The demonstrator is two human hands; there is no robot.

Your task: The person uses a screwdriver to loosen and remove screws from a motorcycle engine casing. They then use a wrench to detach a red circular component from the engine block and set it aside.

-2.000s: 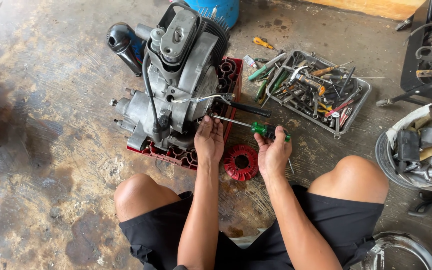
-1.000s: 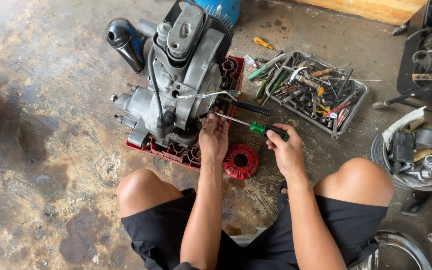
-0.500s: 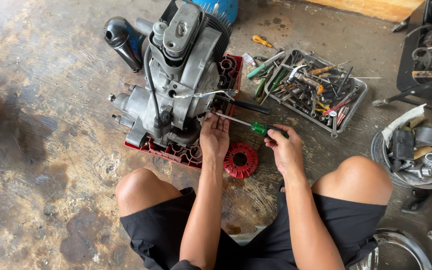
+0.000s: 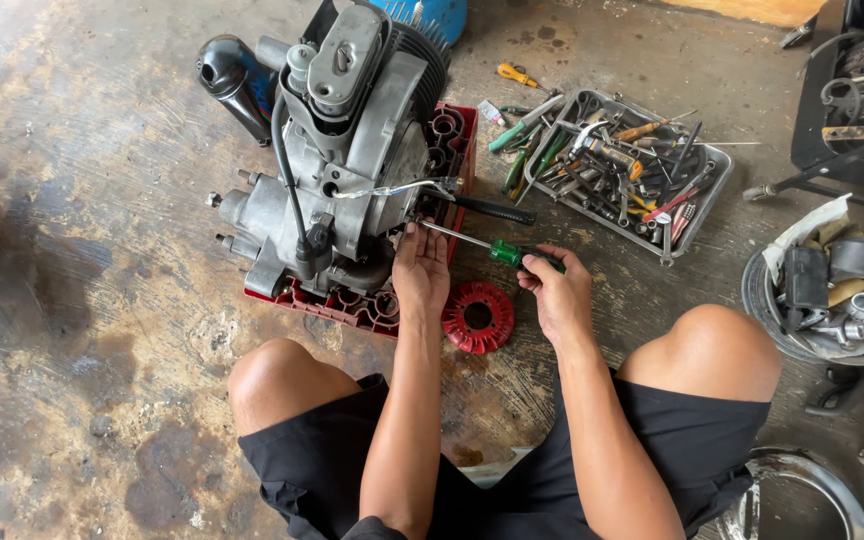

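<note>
A grey metal engine [image 4: 342, 160] with a black hose stands on a red plastic crate [image 4: 352, 302] on the concrete floor. My left hand [image 4: 420, 270] rests with fingers apart against the engine's right side, beside the tip of a screwdriver. My right hand [image 4: 555, 292] is closed around the green handle of that screwdriver [image 4: 507, 252], whose shaft points left into the engine. A second, black-handled tool [image 4: 492, 209] sticks out of the engine just above. A red round finned part [image 4: 478, 316] lies on the floor between my hands.
A grey tray [image 4: 714, 199] with several hand tools sits at the upper right. A round basin [image 4: 764, 300] of metal parts is at the far right, and a metal rim [image 4: 802, 480] at the bottom right. A black muffler [image 4: 227, 75] lies at the upper left. My knees flank my arms.
The view has shifted slightly. My right hand has slid along the screwdriver handle and keeps its grip; my left hand stays against the engine.
</note>
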